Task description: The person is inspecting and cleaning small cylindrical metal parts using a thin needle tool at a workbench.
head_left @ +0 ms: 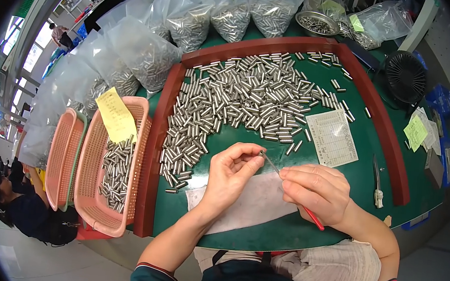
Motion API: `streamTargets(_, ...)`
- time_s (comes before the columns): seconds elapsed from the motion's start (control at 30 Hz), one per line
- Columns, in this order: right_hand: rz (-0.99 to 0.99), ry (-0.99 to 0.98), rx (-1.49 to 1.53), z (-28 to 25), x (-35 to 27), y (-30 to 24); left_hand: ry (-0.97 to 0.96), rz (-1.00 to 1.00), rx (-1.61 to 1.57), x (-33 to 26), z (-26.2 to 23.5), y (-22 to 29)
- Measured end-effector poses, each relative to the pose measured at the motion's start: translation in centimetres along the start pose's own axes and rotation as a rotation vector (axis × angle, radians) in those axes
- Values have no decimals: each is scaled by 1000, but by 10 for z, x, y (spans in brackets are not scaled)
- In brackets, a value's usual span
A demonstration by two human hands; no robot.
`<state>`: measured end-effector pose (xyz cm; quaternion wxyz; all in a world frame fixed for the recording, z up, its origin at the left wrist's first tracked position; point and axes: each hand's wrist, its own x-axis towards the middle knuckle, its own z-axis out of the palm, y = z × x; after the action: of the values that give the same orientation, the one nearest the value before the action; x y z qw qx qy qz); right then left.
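Observation:
My left hand is raised over the near part of the green table. Its thumb and index finger pinch a small metal cylinder, mostly hidden by the fingertips. In my right hand is a slim hand tool with a red handle and a thin metal shaft; its exact kind is unclear. The shaft's tip meets the end of the pinched cylinder. Beneath both hands lies a pale cloth. Beyond them spreads a large heap of short shiny metal cylinders.
A dark red wooden frame borders the heap. Left stands a pink basket of cylinders, with filled plastic bags behind. A printed sheet, a thin blade-like tool and a black fan are rightward. Another person works far left.

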<state>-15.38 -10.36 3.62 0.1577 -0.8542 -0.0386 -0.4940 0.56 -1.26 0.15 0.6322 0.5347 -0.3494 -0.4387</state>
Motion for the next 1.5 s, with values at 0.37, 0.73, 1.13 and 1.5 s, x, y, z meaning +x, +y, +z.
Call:
streamTargets(0.37, 124, 13, 55, -1, 0, 0, 124, 112, 149, -2, 3, 5)
streamTargets(0.73, 53, 27, 63, -10, -2, -2, 55, 305, 428, -5, 8, 9)
streamTargets(1.13, -21, 3, 35, -7, -1, -1, 78, 76, 65, -2, 2, 5)
streamTargets(1.5, -19, -2, 30, -5, -2, 0, 53, -11, 33, -2, 3, 7)
